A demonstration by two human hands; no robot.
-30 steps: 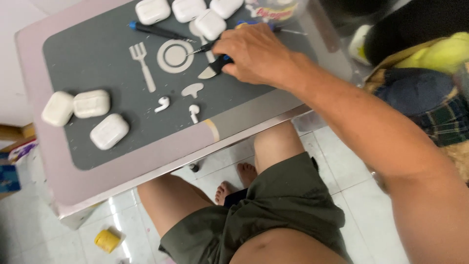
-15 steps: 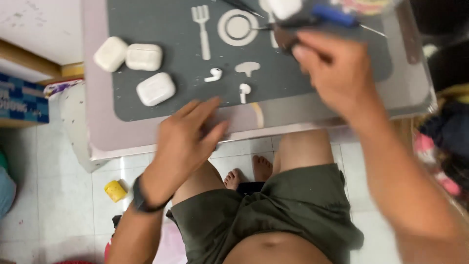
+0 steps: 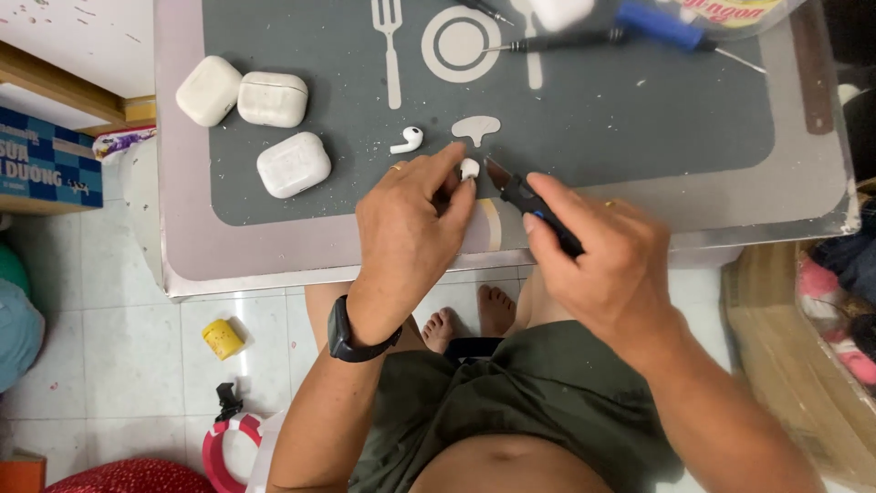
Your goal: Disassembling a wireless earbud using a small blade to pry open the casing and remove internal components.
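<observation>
A small white earbud point(image 3: 469, 168) sits pinched at the fingertips of the left hand point(image 3: 408, 228), low over the near edge of the grey mat point(image 3: 593, 128) on the desk point(image 3: 192, 256). The left hand is closed around it, thumb and forefinger gripping; a black watch point(image 3: 351, 340) sits on that wrist. Just beside the earbud, the metal tip of a small black-handled tool point(image 3: 529, 201) points at it; whether the tip touches it cannot be told. The right hand point(image 3: 607, 265) is clenched around this tool's handle.

A second white earbud point(image 3: 408, 140) lies loose on the mat, near the left hand's fingers. Farther left, three white earbud cases point(image 3: 292, 164) lie close together on the mat. At the far edge of the mat lie a black screwdriver point(image 3: 557, 41) and a blue-handled one point(image 3: 666, 26), well apart from the hands. On the tiled floor point(image 3: 109, 347) below the desk stands a small yellow jar point(image 3: 222, 339).
</observation>
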